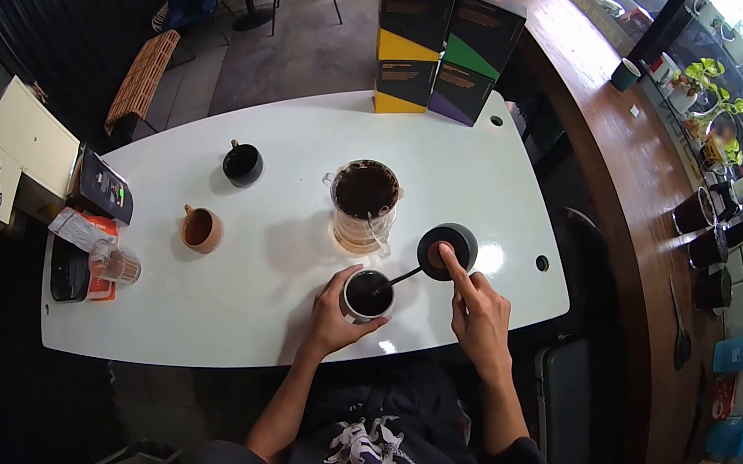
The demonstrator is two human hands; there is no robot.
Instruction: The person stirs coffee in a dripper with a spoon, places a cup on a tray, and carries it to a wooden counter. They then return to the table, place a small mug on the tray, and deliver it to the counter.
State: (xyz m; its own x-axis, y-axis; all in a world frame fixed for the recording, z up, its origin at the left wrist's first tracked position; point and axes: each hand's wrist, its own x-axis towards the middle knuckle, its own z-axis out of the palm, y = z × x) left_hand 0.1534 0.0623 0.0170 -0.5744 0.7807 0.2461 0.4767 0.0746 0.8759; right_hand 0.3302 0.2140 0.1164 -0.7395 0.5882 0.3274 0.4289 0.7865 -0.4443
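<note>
My left hand is wrapped around a light-rimmed cup that looks dark inside. Closed on the handle side of a black gooseneck kettle, my right hand has its index finger stretched over the lid. The kettle's thin spout reaches down-left over the cup's rim. Just behind the cup stands a clear dripper with dark coffee grounds inside, on a glass server. Left of these are a black cup and a brown cup.
Black boxes with coloured corners stand at the white table's far edge. On its left end are a clear glass, a black bag and a dark device. A wooden counter runs along the right.
</note>
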